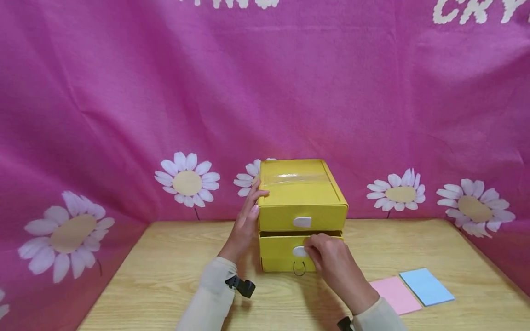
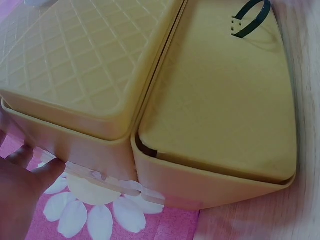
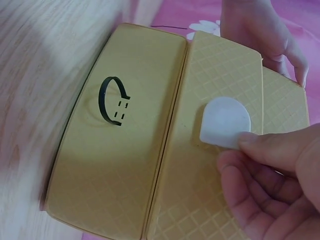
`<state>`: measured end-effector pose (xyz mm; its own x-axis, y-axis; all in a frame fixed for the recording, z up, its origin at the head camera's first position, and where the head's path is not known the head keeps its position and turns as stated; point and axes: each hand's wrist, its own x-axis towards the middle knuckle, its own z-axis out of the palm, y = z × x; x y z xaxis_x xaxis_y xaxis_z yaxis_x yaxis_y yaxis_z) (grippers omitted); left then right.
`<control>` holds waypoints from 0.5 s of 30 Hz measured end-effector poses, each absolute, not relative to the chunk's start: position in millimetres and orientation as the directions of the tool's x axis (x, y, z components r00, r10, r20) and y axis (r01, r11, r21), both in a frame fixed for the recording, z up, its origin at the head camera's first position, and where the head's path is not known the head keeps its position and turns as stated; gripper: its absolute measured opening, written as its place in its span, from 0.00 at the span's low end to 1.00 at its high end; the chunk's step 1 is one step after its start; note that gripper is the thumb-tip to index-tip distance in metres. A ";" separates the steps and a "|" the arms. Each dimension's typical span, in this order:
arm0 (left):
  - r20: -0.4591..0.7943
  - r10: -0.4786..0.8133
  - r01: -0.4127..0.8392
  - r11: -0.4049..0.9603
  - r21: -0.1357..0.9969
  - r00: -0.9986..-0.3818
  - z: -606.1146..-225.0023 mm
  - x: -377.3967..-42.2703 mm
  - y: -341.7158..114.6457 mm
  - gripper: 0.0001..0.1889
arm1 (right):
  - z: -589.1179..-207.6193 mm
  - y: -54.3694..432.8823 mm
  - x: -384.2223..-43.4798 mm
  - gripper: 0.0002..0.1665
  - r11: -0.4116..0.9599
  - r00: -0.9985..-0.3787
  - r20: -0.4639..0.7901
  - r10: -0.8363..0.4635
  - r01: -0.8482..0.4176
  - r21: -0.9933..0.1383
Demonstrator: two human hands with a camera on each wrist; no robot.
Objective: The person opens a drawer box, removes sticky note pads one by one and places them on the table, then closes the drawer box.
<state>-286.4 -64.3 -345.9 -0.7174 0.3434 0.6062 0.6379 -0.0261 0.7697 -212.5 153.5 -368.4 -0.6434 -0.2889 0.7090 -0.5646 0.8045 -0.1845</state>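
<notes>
A yellow drawer box (image 1: 304, 195) stands on the table, clear tape across its top. Its upper drawer front bears a white tab (image 1: 302, 222). Below, a second drawer (image 1: 277, 246) juts out, a dark gap along its top edge. My right hand (image 1: 331, 257) is at this drawer, pinching the corner of its white tab (image 3: 225, 120) with thumb and curled fingers. The lowest front carries a black loop handle (image 3: 105, 100). My left hand (image 1: 244, 227) rests against the box's left side, fingers extended; in the left wrist view its fingertips touch the yellow wall (image 2: 80, 145).
Pink (image 1: 397, 294) and blue (image 1: 426, 286) square paper pads lie on the wooden table (image 1: 157, 280), right of the box. A magenta cloth (image 1: 290, 92) with white daisies hangs behind. Black straps (image 1: 242, 286) sit on the wrists.
</notes>
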 end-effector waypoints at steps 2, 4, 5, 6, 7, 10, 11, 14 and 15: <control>0.606 0.345 0.638 -0.028 0.770 -0.717 -345.6 -286.7 -64.5 0.22 | -368.6 152.9 -213.0 0.16 0.804 -0.640 0.716 -0.280 -0.564 -0.190; 0.603 0.344 0.634 -0.028 0.773 -0.720 -345.6 -286.8 -64.7 0.22 | -369.4 152.5 -213.2 0.16 0.804 -0.636 0.722 -0.272 -0.563 -0.193; 0.602 0.344 0.634 -0.026 0.773 -0.720 -345.8 -286.6 -65.1 0.22 | -370.2 152.5 -213.5 0.16 0.803 -0.633 0.725 -0.272 -0.564 -0.192; 0.602 0.343 0.633 -0.027 0.773 -0.721 -345.9 -286.7 -65.2 0.22 | -370.9 152.4 -214.0 0.16 0.804 -0.630 0.727 -0.271 -0.564 -0.190; 0.602 0.342 0.633 -0.027 0.774 -0.721 -346.3 -287.0 -65.4 0.22 | -371.6 152.3 -214.5 0.16 0.803 -0.627 0.730 -0.271 -0.565 -0.188; 0.607 0.337 0.635 -0.034 0.772 -0.720 -347.2 -288.7 -65.4 0.22 | -373.6 152.1 -217.2 0.15 0.801 -0.614 0.742 -0.269 -0.570 -0.182; 0.610 0.336 0.636 -0.039 0.770 -0.717 -348.0 -289.8 -65.3 0.22 | -374.2 152.1 -218.2 0.15 0.800 -0.608 0.747 -0.267 -0.572 -0.180; 0.612 0.333 0.636 -0.046 0.770 -0.717 -356.1 -298.4 -64.8 0.22 | -375.8 152.4 -220.5 0.14 0.799 -0.597 0.759 -0.258 -0.574 -0.180; 0.613 0.331 0.639 -0.038 0.768 -0.717 -359.2 -301.5 -64.7 0.22 | -376.3 152.4 -221.1 0.14 0.799 -0.597 0.761 -0.254 -0.573 -0.183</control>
<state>-301.5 -64.7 -359.2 -0.7175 0.3313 0.6127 0.6388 -0.0379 0.7685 -221.1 152.4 -376.3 -0.5970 -0.2544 0.7608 -0.5730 0.7989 -0.1825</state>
